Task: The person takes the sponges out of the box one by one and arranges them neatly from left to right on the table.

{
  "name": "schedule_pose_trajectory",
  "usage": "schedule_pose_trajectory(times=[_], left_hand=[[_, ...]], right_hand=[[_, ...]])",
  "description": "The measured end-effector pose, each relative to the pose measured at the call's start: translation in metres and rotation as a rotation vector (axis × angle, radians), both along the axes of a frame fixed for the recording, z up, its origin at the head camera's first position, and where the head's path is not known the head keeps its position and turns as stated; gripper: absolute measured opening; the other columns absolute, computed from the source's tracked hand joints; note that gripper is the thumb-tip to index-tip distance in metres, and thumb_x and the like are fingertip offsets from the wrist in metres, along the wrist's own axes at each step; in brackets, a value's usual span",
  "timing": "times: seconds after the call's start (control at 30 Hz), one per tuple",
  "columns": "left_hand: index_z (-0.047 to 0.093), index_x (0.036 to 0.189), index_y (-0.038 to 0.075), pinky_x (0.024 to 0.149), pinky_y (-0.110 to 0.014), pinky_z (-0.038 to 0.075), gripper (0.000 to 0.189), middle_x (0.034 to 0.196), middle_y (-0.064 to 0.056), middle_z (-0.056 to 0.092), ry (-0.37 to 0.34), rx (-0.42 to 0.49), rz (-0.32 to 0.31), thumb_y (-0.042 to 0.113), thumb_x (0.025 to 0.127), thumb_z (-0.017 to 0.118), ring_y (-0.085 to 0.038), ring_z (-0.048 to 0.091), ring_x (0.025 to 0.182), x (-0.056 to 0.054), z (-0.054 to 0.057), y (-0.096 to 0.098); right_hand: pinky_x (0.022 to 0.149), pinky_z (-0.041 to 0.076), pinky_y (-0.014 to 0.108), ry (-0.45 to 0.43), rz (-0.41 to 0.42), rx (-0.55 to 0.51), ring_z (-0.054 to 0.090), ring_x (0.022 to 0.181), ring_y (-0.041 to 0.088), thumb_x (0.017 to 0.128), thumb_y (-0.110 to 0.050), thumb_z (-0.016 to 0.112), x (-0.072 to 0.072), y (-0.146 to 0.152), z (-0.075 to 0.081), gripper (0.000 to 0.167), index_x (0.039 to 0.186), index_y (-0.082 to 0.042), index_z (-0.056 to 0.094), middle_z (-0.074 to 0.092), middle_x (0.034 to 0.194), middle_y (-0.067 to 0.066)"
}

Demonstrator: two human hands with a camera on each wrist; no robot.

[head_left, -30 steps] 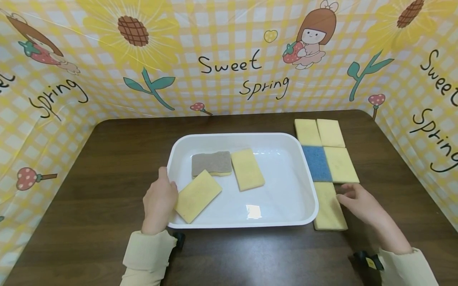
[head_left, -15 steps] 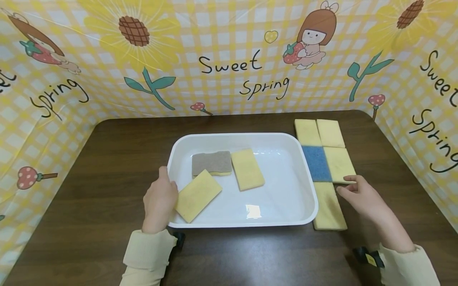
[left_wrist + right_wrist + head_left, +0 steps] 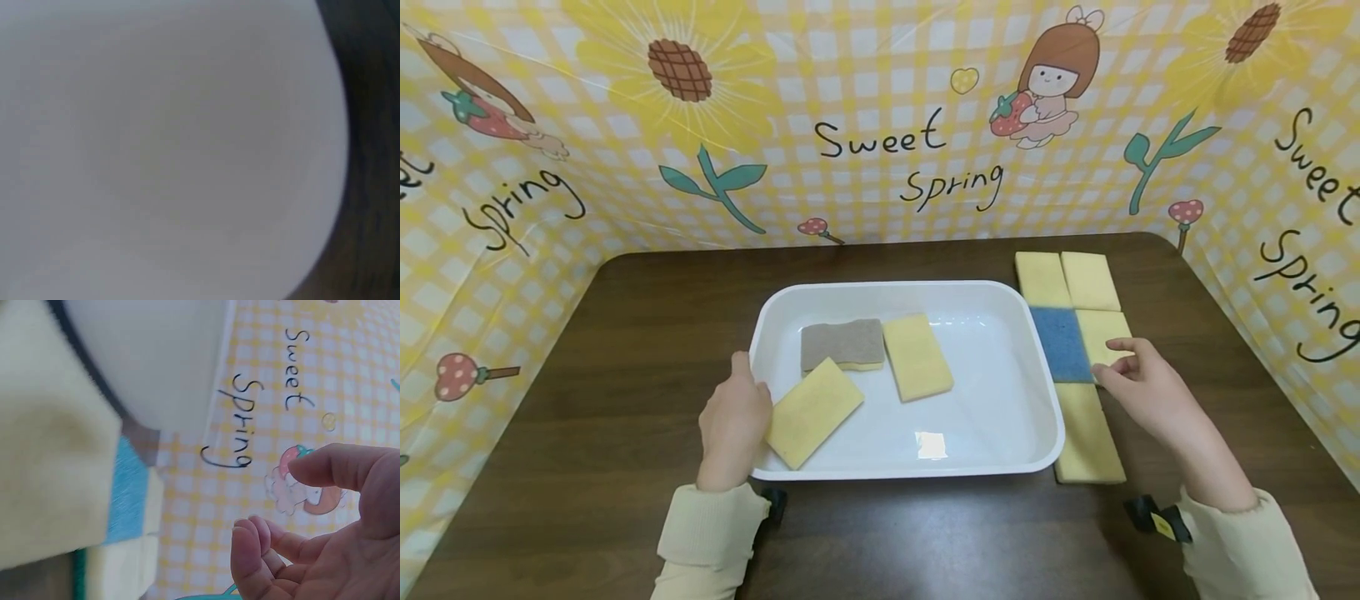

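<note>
My left hand [image 3: 735,425] grips the left rim of a white tray [image 3: 1000,375], its fingertips hidden. The tray fills most of the blurred left wrist view. In it lie a grey-topped sponge [image 3: 842,342], a yellow-topped sponge [image 3: 917,357] and another yellow-topped sponge [image 3: 816,412] by the left hand. My right hand [image 3: 1153,396] holds nothing. It hovers over the yellow sponge [image 3: 1097,327] beside the blue-topped sponge [image 3: 1060,343]; the right wrist view shows the thumb [image 3: 331,465] and fingers apart. A nearer yellow sponge [image 3: 1090,437] lies below that hand.
Two more yellow sponges, a left one [image 3: 1042,279] and a right one [image 3: 1090,281], lie at the far end of the group right of the tray. The brown table [image 3: 647,333] backs onto a yellow checked cloth [image 3: 865,67].
My right hand has moved away from me, from beside the nearest yellow sponge to above the sponge beside the blue one. My left hand, the tray and the sponges stay put.
</note>
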State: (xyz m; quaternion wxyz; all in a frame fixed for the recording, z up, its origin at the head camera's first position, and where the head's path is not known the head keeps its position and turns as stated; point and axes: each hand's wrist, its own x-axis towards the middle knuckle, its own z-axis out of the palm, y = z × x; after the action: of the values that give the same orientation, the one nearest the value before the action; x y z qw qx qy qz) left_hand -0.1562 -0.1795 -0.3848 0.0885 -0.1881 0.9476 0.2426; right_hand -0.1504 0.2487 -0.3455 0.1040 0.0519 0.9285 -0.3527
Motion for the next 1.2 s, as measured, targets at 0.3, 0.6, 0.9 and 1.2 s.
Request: schedule_pose_trajectory(times=[0.3,0.6,0.9,1.2], left_hand=[[0.028,0.137,-0.001,0.048,-0.033,0.037,0.043,0.098,-0.03,0.063,0.014,-0.02,-0.019,0.014,0.098,0.038,-0.028,0.056,0.064,0.001,0.0,-0.002],[0.028,0.137,-0.001,0.048,-0.033,0.037,0.043,0.098,-0.03,0.063,0.012,-0.017,-0.022,0.015,0.098,0.038,-0.028,0.055,0.064,0.001,-0.001,-0.002],[0.026,0.138,-0.001,0.048,-0.032,0.037,0.044,0.094,-0.029,0.063,-0.001,-0.008,-0.02,0.015,0.098,0.038,-0.027,0.053,0.062,0.001,-0.002,-0.003],[0.027,0.137,-0.001,0.048,-0.033,0.037,0.044,0.097,-0.03,0.062,0.008,-0.011,-0.025,0.015,0.098,0.038,-0.028,0.054,0.063,0.001,-0.001,-0.003]], right_hand=[[0.073,0.039,0.032,0.033,0.006,-0.051,0.048,0.107,0.036,0.099,-0.035,0.043,-0.008,-0.019,0.021,0.062,0.143,0.005,0.026,0.047,0.112,0.019],[0.076,0.043,0.035,0.056,0.029,-0.068,0.048,0.11,0.036,0.099,-0.033,0.044,-0.014,-0.042,0.039,0.057,0.143,0.0,0.031,0.047,0.119,0.021],[0.09,0.044,0.051,0.061,0.066,-0.094,0.047,0.12,0.04,0.098,-0.03,0.046,-0.021,-0.063,0.049,0.054,0.143,-0.002,0.032,0.047,0.129,0.024],[0.095,0.044,0.053,0.062,0.101,-0.077,0.048,0.121,0.039,0.097,-0.027,0.048,-0.027,-0.078,0.056,0.054,0.142,-0.001,0.034,0.048,0.131,0.024]])
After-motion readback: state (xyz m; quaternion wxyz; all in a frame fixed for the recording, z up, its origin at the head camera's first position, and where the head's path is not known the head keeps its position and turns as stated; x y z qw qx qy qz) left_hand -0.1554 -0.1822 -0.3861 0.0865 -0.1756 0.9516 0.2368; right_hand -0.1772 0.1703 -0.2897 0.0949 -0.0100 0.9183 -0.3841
